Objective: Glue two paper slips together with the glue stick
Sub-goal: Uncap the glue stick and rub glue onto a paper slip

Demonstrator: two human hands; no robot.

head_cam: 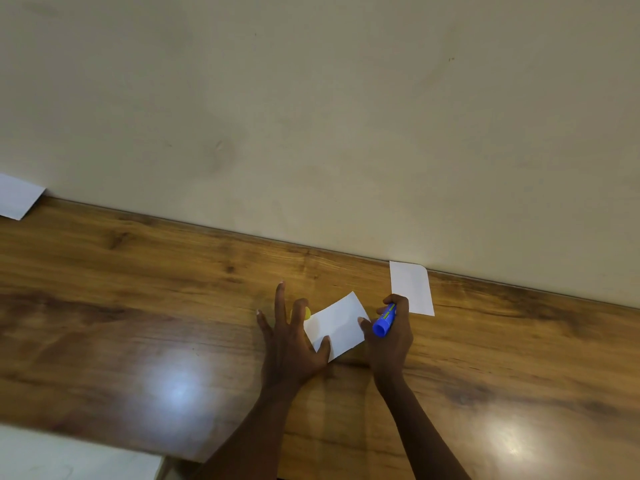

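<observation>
A white paper slip (337, 323) lies tilted on the wooden table (138, 289). My left hand (294, 341) is spread flat on the table, its thumb pressing the slip's near left corner. A yellow cap (306, 312) shows between its fingers, partly hidden. My right hand (393, 336) grips a blue glue stick (385, 320) in a fist at the slip's right edge, the thumb touching the paper. A second white slip (411, 289) lies just beyond the right hand, against the wall.
A beige wall (311, 116) runs along the table's far edge. Another white sheet (17, 199) sits at the far left against the wall. A pale floor or surface (69, 459) shows below the table's near left edge.
</observation>
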